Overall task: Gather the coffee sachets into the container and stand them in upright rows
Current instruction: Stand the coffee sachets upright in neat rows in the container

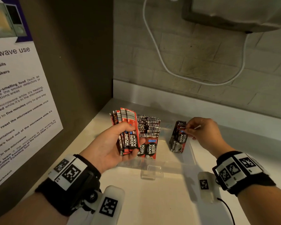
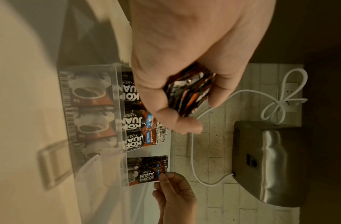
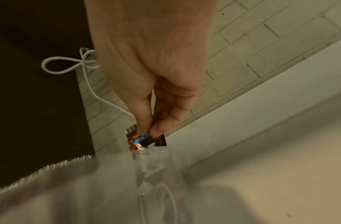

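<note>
My left hand grips a fanned stack of red-and-black coffee sachets above the left end of the clear plastic container. The left wrist view shows that stack end-on between thumb and fingers. Several sachets stand in upright rows inside the container's left half. At its right end my right hand pinches the top of a sachet standing with a few others. In the right wrist view thumb and forefinger pinch that sachet over the container wall.
The container sits on a white counter in a corner. A printed microwave notice hangs on the dark left wall. On the tiled back wall are a metal appliance and its looping white cable.
</note>
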Action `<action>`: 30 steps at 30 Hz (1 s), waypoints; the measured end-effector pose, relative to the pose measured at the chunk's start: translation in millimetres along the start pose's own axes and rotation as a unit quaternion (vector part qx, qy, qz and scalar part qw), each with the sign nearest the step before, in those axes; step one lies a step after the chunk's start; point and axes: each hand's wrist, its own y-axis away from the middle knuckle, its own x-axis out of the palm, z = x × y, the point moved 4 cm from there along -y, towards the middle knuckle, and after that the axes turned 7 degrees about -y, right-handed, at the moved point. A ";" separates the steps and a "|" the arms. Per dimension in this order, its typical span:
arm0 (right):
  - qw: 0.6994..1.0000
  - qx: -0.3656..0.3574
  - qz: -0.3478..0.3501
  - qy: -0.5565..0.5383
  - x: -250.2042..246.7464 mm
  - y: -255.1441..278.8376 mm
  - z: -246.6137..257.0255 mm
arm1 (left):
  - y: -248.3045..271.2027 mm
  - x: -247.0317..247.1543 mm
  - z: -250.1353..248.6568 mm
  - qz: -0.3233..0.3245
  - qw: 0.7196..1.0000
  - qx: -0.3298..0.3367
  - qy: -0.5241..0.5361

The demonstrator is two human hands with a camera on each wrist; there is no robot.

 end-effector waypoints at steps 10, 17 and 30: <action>1.000 -0.003 -0.017 -0.011 5.4 -0.5 -3.0 | 0.5 -1.1 -0.5 0.000 1.000 0.006 0.000; 0.999 -0.005 -0.043 0.019 3.0 -2.2 -7.5 | 0.9 3.0 0.5 0.026 1.000 0.010 -0.009; 0.950 0.026 0.156 -0.270 23.1 51.3 95.3 | 0.6 23.6 11.1 0.057 0.992 0.033 -0.109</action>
